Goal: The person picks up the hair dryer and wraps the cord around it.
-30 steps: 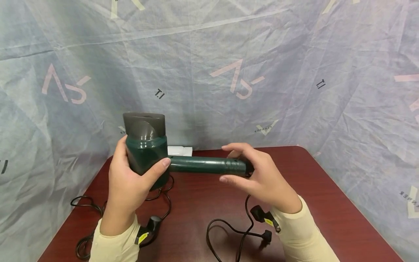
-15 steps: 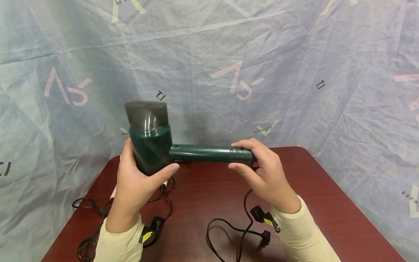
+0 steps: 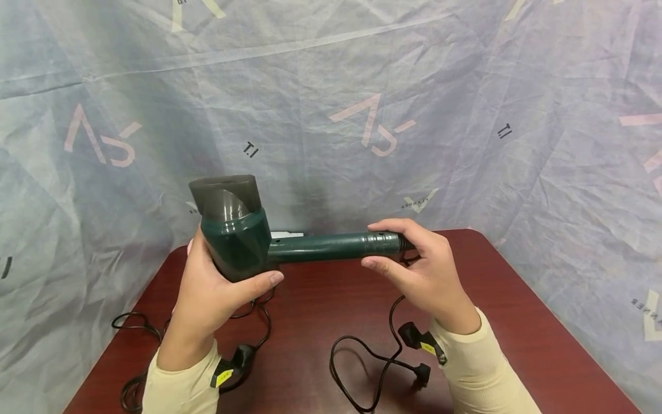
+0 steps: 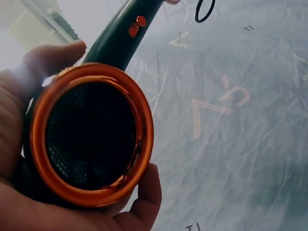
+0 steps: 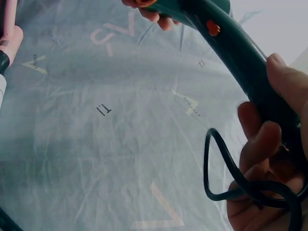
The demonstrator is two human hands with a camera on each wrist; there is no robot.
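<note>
A dark green hair dryer [image 3: 235, 244] is held up above the table with its smoky nozzle [image 3: 227, 195] pointing up and away. My left hand [image 3: 209, 287] grips the barrel, thumb along the near side. In the left wrist view the fingers curl round the rear, where an orange ring [image 4: 147, 130] frames the dark grille [image 4: 91, 134]. My right hand [image 3: 424, 267] holds the end of the handle [image 3: 331, 247] between thumb and fingers. An orange switch [image 5: 213, 28] shows on the handle in the right wrist view, and the cord [image 5: 231, 166] loops beside the right fingers.
A red-brown table [image 3: 310, 322] lies below. The black cord [image 3: 357, 339] with its plug [image 3: 422, 374] curls at the front, and another dark cable [image 3: 137, 322] lies at left. Something white [image 3: 287, 234] sits behind the dryer. A grey printed cloth [image 3: 331, 115] hangs around the table.
The dryer first rose, then came down a little, and its nozzle now leans further left. My right hand has moved from loosely around the handle end to gripping it.
</note>
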